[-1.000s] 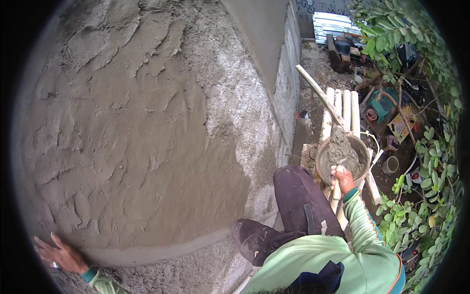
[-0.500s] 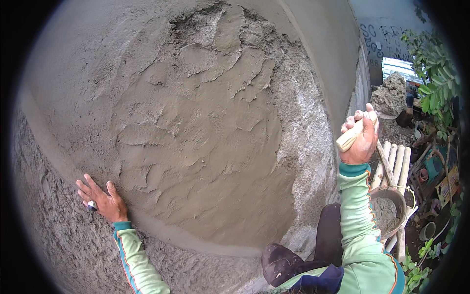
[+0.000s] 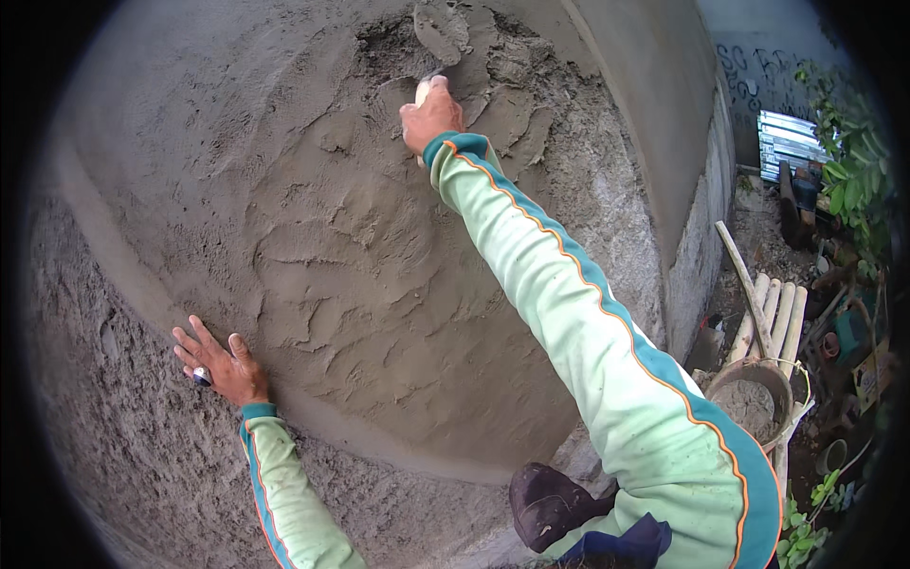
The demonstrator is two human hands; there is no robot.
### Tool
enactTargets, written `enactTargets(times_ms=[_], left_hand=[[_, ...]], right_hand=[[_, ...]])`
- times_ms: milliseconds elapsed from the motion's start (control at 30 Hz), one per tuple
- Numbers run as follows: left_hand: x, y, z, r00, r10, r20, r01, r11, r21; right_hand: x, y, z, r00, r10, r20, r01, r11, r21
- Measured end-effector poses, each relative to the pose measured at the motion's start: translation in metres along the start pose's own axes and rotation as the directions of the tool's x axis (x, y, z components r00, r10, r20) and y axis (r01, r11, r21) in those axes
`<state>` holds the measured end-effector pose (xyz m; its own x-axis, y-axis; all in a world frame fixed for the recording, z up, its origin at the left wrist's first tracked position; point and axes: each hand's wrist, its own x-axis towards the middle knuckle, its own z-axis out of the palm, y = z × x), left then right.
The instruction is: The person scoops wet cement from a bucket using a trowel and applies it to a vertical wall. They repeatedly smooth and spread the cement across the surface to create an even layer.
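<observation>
My right hand [image 3: 433, 119] is closed round the pale wooden handle of a trowel [image 3: 423, 92], high on the wall near the top middle. The trowel's far end lies against a rough, hollowed patch, among grey mortar; its blade is hard to tell from that mortar. A broad layer of wet, ridged mortar [image 3: 398, 284] covers the wall below. At the left, my left hand [image 3: 223, 365] rests flat with spread fingers on the wall, at the border between the smoother mortar and rough grey plaster [image 3: 152, 427]. A ring [image 3: 201, 376] sits on one finger.
On the right, a bucket [image 3: 789, 403] with grey mortar in it stands by several bamboo poles [image 3: 787, 313], with a thin stick [image 3: 744, 275] leaning there. Leafy plants [image 3: 848, 180] and clutter line the right edge. A dark boot-like shape [image 3: 555, 507] is at the lower middle.
My right hand has swung from the right side up and left to the wall, carrying the trowel and its lump of mortar. My left hand stays on the wall.
</observation>
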<state>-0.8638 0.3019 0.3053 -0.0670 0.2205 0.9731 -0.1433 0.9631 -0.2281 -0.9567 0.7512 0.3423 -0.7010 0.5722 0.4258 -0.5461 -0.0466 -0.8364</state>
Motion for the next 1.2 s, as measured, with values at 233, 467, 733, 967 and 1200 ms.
enactTargets(times_ms=[233, 467, 733, 967, 1200], left_hand=[[-0.001, 0.0, -0.002, 1.0, 0.003, -0.002, -0.003, 0.998, -0.069], [-0.002, 0.001, 0.002, 1.0, -0.009, -0.025, 0.007, 0.997, -0.077], [-0.002, 0.001, 0.0, 1.0, 0.006, -0.022, -0.006, 1.0, -0.023], [0.0, 0.003, -0.001, 1.0, 0.021, -0.017, -0.021, 1.0, -0.004], [0.0, 0.003, 0.0, 1.0, 0.027, -0.006, -0.027, 0.999, -0.025]], right_hand=[[-0.169, 0.202, -0.083, 0.951, -0.111, 0.288, 0.15, 0.981, -0.119], [-0.131, 0.295, -0.239, 0.972, 0.208, -0.106, -0.23, 0.931, -0.283], [0.021, 0.206, -0.182, 0.973, -0.219, -0.067, 0.173, 0.896, -0.41], [0.106, 0.076, -0.088, 0.932, -0.349, 0.095, 0.353, 0.82, -0.451], [0.216, 0.047, -0.055, 0.907, -0.422, -0.015, 0.317, 0.704, -0.635]])
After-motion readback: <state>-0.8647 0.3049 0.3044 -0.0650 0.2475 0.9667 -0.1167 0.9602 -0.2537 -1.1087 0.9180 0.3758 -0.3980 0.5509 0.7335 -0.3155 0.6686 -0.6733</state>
